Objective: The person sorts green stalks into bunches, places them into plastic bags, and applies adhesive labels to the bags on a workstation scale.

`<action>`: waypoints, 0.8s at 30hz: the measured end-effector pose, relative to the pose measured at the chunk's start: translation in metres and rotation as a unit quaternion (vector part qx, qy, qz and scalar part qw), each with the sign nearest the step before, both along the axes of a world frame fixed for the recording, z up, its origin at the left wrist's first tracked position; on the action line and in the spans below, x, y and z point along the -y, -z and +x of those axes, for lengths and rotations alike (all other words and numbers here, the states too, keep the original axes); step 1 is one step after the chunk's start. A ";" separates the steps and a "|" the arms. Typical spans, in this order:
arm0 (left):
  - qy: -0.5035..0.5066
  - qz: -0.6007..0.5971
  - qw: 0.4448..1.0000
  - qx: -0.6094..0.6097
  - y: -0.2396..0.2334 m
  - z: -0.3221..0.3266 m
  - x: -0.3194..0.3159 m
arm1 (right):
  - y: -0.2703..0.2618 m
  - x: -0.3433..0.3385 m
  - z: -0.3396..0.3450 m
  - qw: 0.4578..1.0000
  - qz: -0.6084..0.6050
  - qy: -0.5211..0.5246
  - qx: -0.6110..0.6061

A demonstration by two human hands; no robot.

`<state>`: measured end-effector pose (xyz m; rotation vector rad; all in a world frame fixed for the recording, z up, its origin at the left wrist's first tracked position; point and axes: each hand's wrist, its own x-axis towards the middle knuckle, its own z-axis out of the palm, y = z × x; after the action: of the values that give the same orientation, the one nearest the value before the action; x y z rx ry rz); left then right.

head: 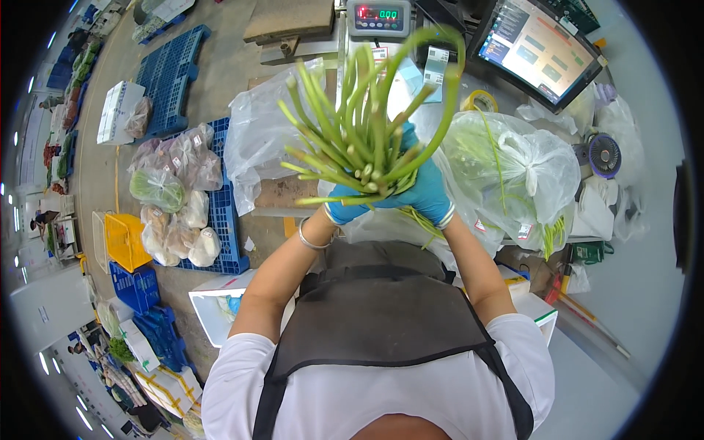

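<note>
Both my hands wear blue gloves with white cuffs. My left hand [346, 210] and my right hand [432, 190] are closed around a bunch of long green vegetable stems [363, 137], cut ends up towards the camera; one stem loops over at the right. The fingers are largely hidden by the stems. A clear plastic bag [264, 132] lies to the left of the bunch. On the right stands a knotted clear bag of green vegetables [506, 159], with stems poking from its lower right side.
Beyond the bunch are a scale display [378, 16], printed labels [435, 66], yellow tape [479, 101] and a monitor [539, 49]. A small fan [604, 155] is at the right. Bagged vegetables [181, 165] lie on a blue pallet [234, 231] at the left, near a yellow crate [125, 239].
</note>
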<state>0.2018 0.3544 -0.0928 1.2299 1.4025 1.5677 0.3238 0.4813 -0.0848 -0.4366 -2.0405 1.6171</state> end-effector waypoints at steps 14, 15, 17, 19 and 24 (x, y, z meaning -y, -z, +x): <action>-0.125 0.025 0.992 0.020 -0.050 0.020 -0.035 | -0.002 0.004 -0.012 0.995 -0.038 0.046 -0.077; -0.110 0.058 0.992 -0.002 -0.055 0.022 -0.040 | 0.024 -0.002 -0.008 0.996 -0.031 0.046 -0.077; -0.101 -0.002 0.993 0.053 -0.002 0.024 -0.053 | 0.084 -0.009 -0.004 0.995 0.069 -0.006 0.073; -0.112 -0.022 0.982 0.148 0.023 0.027 -0.069 | 0.104 0.005 -0.013 0.997 -0.067 0.047 0.000; -0.218 -0.097 0.968 0.074 -0.002 0.016 -0.092 | 0.030 -0.033 0.009 0.955 0.138 -0.033 0.261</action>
<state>0.2176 0.4462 -0.0907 0.7003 1.7600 1.7157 0.3326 0.5139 -0.1146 -0.7608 -2.6509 1.3121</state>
